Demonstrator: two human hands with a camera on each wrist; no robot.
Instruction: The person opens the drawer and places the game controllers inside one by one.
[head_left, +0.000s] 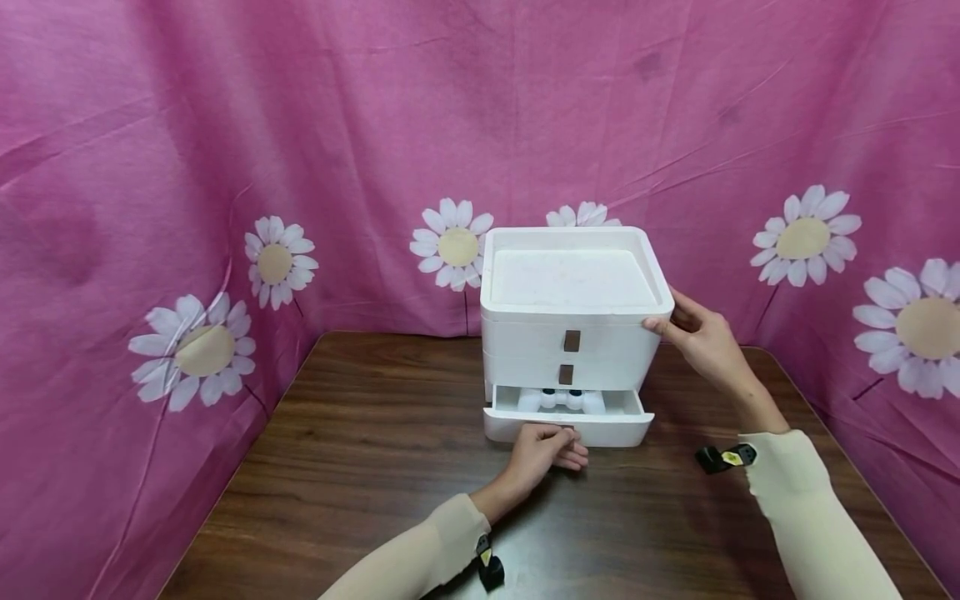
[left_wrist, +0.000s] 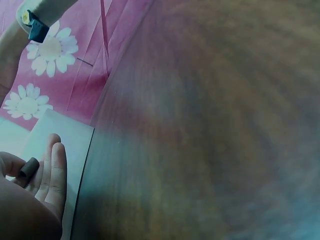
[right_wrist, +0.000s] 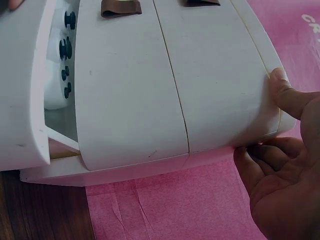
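A white drawer unit (head_left: 570,279) with a tray top stands on the wooden table, its bottom drawer (head_left: 615,432) pulled partly out. Inside that drawer lies a white game controller (head_left: 562,402) with dark thumbsticks, partly hidden by the drawer front. My left hand (head_left: 542,454) is at the drawer front, pinching its brown pull tab (left_wrist: 30,168) between thumb and index finger, other fingers extended. On the right side, my right hand (head_left: 705,346) grips the unit's upper corner, thumb on the front and fingers along the side wall (right_wrist: 210,159).
Two upper drawers with brown tabs (head_left: 572,341) are closed. A wooden table (head_left: 360,433) lies beneath the unit. Pink cloth (head_left: 360,125) with white daisies hangs behind and along both sides. Each sleeve cuff carries a black wrist device (head_left: 726,458).
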